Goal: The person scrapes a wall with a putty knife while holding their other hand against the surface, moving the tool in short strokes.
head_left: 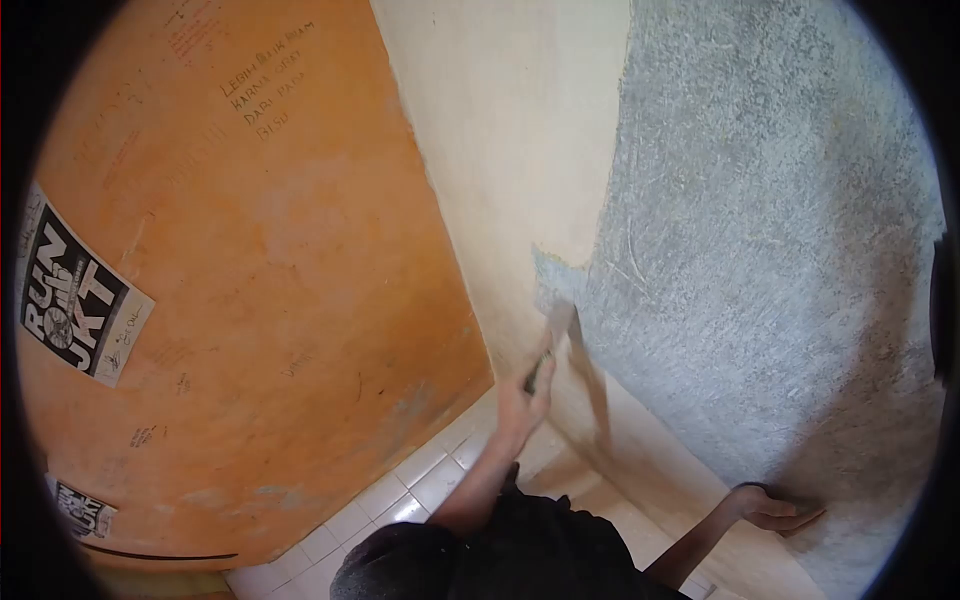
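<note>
My left hand (526,390) is closed round the dark handle of a scraper (560,322), whose blurred blade lies at the cream wall (520,130) beside a small exposed grey-blue patch (556,270). A larger rough grey area (720,250) covers the wall to the right, with a ragged edge against the cream paint. My right hand (778,508) is at the lower right, near or against the grey surface, palm up with its fingers together and slightly curled. Whether anything lies in it is hidden.
An orange wall (300,240) with handwriting fills the left side. It bears a black-and-white poster (75,290) and a smaller one (85,512) below. White tiles (415,485) show at the bottom, past my dark clothing.
</note>
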The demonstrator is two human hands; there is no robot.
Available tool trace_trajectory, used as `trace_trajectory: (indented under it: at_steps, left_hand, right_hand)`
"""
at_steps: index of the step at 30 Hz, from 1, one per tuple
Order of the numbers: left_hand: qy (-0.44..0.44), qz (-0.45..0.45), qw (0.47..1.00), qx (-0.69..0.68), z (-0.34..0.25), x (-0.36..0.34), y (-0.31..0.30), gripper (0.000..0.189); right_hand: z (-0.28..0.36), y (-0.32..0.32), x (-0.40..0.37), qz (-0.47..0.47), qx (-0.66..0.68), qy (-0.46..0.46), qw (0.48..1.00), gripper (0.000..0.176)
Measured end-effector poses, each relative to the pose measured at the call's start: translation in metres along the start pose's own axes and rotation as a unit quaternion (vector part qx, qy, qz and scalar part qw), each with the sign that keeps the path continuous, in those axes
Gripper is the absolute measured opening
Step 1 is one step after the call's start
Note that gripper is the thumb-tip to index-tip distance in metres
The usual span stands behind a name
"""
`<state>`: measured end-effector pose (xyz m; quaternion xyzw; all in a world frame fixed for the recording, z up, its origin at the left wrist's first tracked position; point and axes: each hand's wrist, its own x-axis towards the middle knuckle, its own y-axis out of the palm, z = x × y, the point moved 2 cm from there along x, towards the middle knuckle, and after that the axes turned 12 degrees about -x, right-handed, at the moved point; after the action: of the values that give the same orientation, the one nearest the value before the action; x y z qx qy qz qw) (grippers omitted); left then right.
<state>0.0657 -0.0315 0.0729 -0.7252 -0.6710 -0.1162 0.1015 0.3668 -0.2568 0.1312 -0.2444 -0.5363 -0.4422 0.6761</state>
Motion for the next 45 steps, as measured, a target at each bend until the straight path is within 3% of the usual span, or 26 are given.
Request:
trace_trajectory:
  at_steps: [3,4,7,11,13,16,18,22,27,31,33,37,39,43,45]
  left_hand:
    - [0.041,-0.01,0.999,0.011,0.009,0.006,-0.004,0.034]
    - [-0.011,-0.047,0.996,-0.077,-0.007,0.021,-0.005,0.034]
    - [0.005,-0.05,0.996,-0.068,-0.01,0.034,-0.004,0.036]
    - [0.02,0.008,1.0,-0.015,0.01,0.01,-0.006,0.037]
    - [0.022,0.002,0.999,-0.033,0.001,0.029,-0.013,0.036]
    - [-0.014,0.0,0.997,-0.076,0.004,0.03,-0.02,0.036]
    - [0.045,0.04,0.998,-0.004,0.01,0.019,-0.02,0.035]
    - [0.027,0.012,0.999,-0.046,-0.002,0.043,-0.029,0.036]
    - [0.089,0.041,0.995,-0.004,0.029,0.03,-0.03,0.037]
    - [0.097,0.037,0.995,-0.014,-0.033,0.067,-0.032,0.037]
    - [0.146,0.06,0.987,-0.019,-0.057,0.074,-0.027,0.038]
    - [0.171,0.067,0.983,0.007,-0.012,0.044,-0.029,0.038]
    - [0.088,0.087,0.992,0.011,-0.003,0.037,-0.036,0.039]
    - [0.128,0.079,0.989,0.0,-0.012,0.038,-0.042,0.038]
    - [0.017,0.081,0.996,-0.035,-0.01,0.036,-0.048,0.038]
  right_hand:
    - [0.005,0.006,0.001,-0.017,0.007,0.0,1.0,0.05]
    - [0.002,0.003,0.002,-0.017,0.001,-0.012,1.0,0.049]
    - [0.008,-0.001,0.004,-0.008,-0.004,-0.01,1.0,0.048]
    - [0.01,0.002,0.006,-0.016,0.03,0.006,0.999,0.047]
    - [0.012,-0.003,0.007,0.003,-0.02,-0.029,0.999,0.047]
    - [0.006,-0.001,0.002,0.017,-0.018,-0.006,1.0,0.046]
    - [0.005,0.001,0.003,0.011,0.007,0.002,1.0,0.047]
    - [0.016,-0.004,0.007,-0.021,-0.023,-0.031,0.999,0.047]
    - [0.024,-0.003,0.012,-0.017,-0.027,-0.009,0.999,0.047]
    - [0.016,-0.004,0.012,-0.001,-0.022,-0.055,0.998,0.049]
    - [0.02,-0.008,0.013,-0.008,-0.039,-0.06,0.997,0.049]
    - [0.024,-0.008,0.016,-0.022,-0.041,-0.052,0.998,0.049]
    - [0.019,-0.009,0.015,-0.027,-0.042,-0.057,0.997,0.048]
    - [0.028,-0.008,0.016,-0.023,-0.05,-0.054,0.997,0.053]
    - [0.033,-0.011,0.016,-0.022,-0.05,-0.049,0.997,0.054]
